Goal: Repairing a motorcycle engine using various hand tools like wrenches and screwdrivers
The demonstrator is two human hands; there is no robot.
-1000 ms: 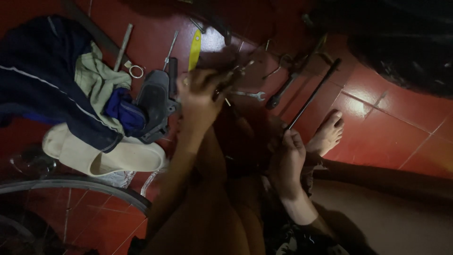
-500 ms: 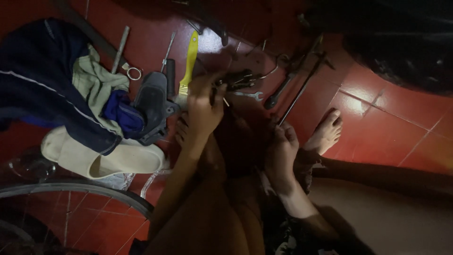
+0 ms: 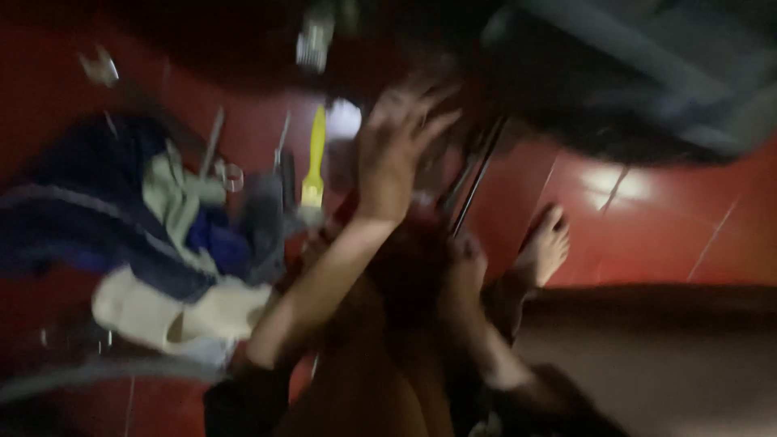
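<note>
We are logging a motion-blurred head view over a glossy red tiled floor (image 3: pixel 647 235). At its left edge, soft crumpled cloth in dark blue and pale green (image 3: pixel 174 202) is lying heaped, with a smooth cream sandal (image 3: pixel 174 311) just below it. Further right, a yellow-handled tool (image 3: pixel 314 162), flat and tapering, is lying lengthwise on the tiles. Our left hand (image 3: pixel 398 150) is hovering beside it with fingers spread, released and gripping nothing. Thin dark metal rods (image 3: pixel 472 182) are slanting just right of that hand. Our right hand (image 3: pixel 463 263) is resting at their lower end; we cannot tell its grip. A bare foot (image 3: pixel 544 247) is sitting flat further right.
</note>
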